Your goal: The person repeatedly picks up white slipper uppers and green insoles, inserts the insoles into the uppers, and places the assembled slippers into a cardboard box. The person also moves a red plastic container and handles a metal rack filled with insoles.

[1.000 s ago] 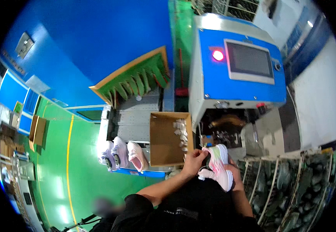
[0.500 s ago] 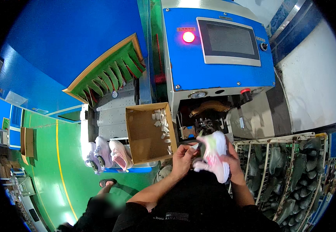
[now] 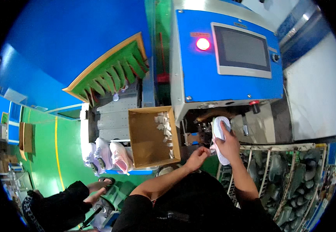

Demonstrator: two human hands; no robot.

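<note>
My right hand (image 3: 229, 147) grips a pale sneaker (image 3: 217, 127) by its white sole, which is turned up toward me. The shoe stands lengthwise at the front of the blue machine (image 3: 222, 87), its toe or heel end near the dark opening. My left hand (image 3: 199, 157) is beside the shoe's lower end, thumb and fingers pinched together. What lies in that pinch is too small and blurred to name. Left of it stands a cardboard box (image 3: 146, 135) with several small white pieces (image 3: 164, 125) along its right side.
Three pastel sneakers (image 3: 104, 152) rest left of the box, before a conveyor (image 3: 115, 121) under green flaps (image 3: 117, 73). At right, a wire rack (image 3: 266, 162) holds many dark grey shoe lasts (image 3: 313, 166). A red lamp (image 3: 202, 44) glows on the machine. Another person (image 3: 59, 205) is at lower left.
My right hand has raised the sneaker toward the machine and turned its sole up. My left hand, earlier holding a small white piece, has shifted right and slightly down. The other person has come further into view.
</note>
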